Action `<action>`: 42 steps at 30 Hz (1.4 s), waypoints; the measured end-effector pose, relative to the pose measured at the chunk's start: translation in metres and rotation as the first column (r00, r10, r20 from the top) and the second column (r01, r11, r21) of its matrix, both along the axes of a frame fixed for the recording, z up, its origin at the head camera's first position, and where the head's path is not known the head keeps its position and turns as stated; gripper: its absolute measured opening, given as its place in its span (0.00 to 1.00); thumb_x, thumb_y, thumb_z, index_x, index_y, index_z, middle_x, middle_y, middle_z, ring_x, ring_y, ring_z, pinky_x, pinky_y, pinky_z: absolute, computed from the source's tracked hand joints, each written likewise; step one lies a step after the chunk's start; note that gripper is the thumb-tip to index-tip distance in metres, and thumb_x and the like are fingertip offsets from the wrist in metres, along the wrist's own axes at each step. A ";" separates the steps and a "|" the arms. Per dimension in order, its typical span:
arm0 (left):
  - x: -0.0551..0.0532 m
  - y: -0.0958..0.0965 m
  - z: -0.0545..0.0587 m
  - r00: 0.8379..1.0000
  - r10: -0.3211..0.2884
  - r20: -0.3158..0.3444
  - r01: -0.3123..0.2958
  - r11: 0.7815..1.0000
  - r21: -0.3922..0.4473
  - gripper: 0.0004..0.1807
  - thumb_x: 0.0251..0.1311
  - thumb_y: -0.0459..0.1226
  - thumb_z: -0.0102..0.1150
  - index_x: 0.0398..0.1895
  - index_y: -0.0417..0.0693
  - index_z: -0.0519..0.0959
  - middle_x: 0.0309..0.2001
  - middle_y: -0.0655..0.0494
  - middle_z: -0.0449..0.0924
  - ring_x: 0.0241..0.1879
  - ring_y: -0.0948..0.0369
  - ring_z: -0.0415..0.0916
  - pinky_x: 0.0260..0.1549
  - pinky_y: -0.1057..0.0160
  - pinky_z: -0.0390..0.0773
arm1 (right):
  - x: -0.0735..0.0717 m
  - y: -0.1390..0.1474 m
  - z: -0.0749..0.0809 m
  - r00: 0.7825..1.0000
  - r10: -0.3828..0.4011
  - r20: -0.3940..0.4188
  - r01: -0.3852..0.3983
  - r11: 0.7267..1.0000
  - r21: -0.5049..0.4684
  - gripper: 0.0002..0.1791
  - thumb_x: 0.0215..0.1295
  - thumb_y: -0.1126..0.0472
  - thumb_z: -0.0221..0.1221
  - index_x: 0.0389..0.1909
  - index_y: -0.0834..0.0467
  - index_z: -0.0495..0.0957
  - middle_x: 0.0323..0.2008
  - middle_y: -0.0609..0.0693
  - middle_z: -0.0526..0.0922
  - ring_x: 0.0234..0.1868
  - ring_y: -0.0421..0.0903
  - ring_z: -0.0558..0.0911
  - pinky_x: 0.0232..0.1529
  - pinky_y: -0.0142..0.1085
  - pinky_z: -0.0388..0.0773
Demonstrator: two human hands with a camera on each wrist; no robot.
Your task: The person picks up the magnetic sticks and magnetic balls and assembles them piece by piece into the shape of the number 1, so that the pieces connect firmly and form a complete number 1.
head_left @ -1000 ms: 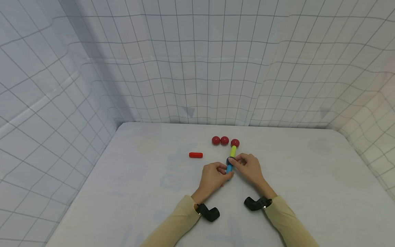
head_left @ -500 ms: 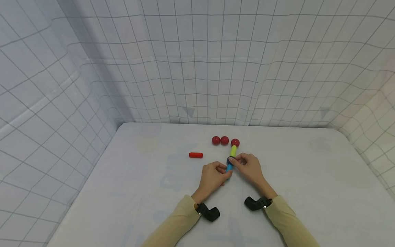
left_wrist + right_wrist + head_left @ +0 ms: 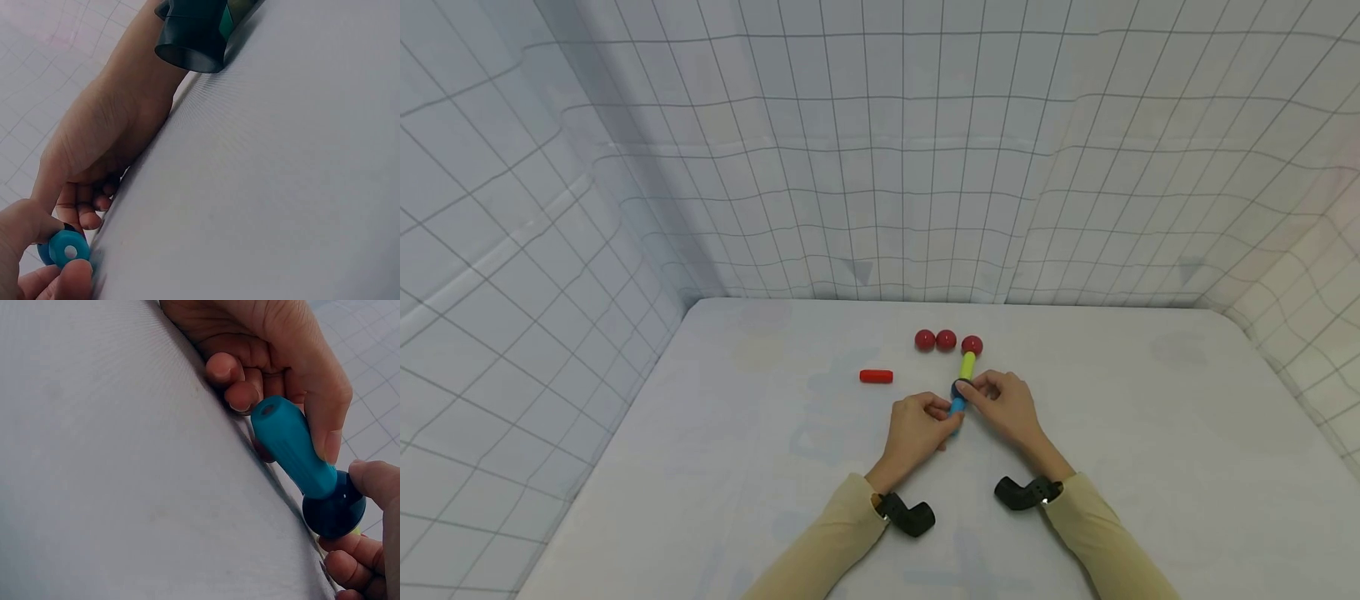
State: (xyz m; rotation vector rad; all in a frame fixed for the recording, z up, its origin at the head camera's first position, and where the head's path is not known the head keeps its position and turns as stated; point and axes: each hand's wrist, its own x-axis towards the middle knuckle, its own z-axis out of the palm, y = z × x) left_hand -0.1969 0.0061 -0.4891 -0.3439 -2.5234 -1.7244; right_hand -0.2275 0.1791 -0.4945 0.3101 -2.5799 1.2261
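"Lower right of centre, left hand (image 3: 917,429) is pinching the blue stick (image 3: 294,447), right hand (image 3: 1006,410) is gripping the dark ball (image 3: 334,509)!"
"Careful, crooked pushing could be working the yellow stick (image 3: 967,365) loose!"

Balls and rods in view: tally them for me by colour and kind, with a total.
Red balls: 3
Dark-blue ball: 1
Light-blue rod: 1
Yellow-green rod: 1
Red rod: 1
Total: 7
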 end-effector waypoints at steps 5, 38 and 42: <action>0.000 -0.001 0.001 1.000 -0.002 -0.004 0.002 1.000 0.004 0.08 0.54 0.38 0.67 0.29 0.41 0.83 0.17 0.61 0.77 0.09 0.68 0.72 0.13 0.69 0.71 | 0.000 0.000 0.000 1.000 -0.002 0.000 0.002 1.000 0.004 0.13 0.58 0.50 0.65 0.27 0.56 0.82 0.17 0.42 0.71 0.24 0.45 0.68 0.27 0.38 0.61; -0.001 0.002 0.000 1.000 0.005 0.010 -0.005 0.999 -0.046 0.10 0.53 0.39 0.69 0.32 0.40 0.84 0.16 0.63 0.76 0.08 0.69 0.71 0.11 0.68 0.70 | 0.002 -0.001 0.002 1.000 -0.021 0.023 0.021 1.000 -0.008 0.14 0.57 0.49 0.66 0.28 0.57 0.83 0.18 0.42 0.72 0.26 0.45 0.68 0.27 0.37 0.62; -0.002 0.002 0.000 1.000 0.011 0.010 -0.010 0.999 -0.050 0.11 0.53 0.40 0.69 0.32 0.40 0.85 0.16 0.63 0.76 0.08 0.69 0.71 0.11 0.69 0.70 | 0.002 -0.001 0.003 0.999 -0.024 0.034 0.024 1.000 -0.013 0.15 0.58 0.48 0.65 0.28 0.57 0.82 0.18 0.43 0.72 0.26 0.45 0.68 0.27 0.38 0.62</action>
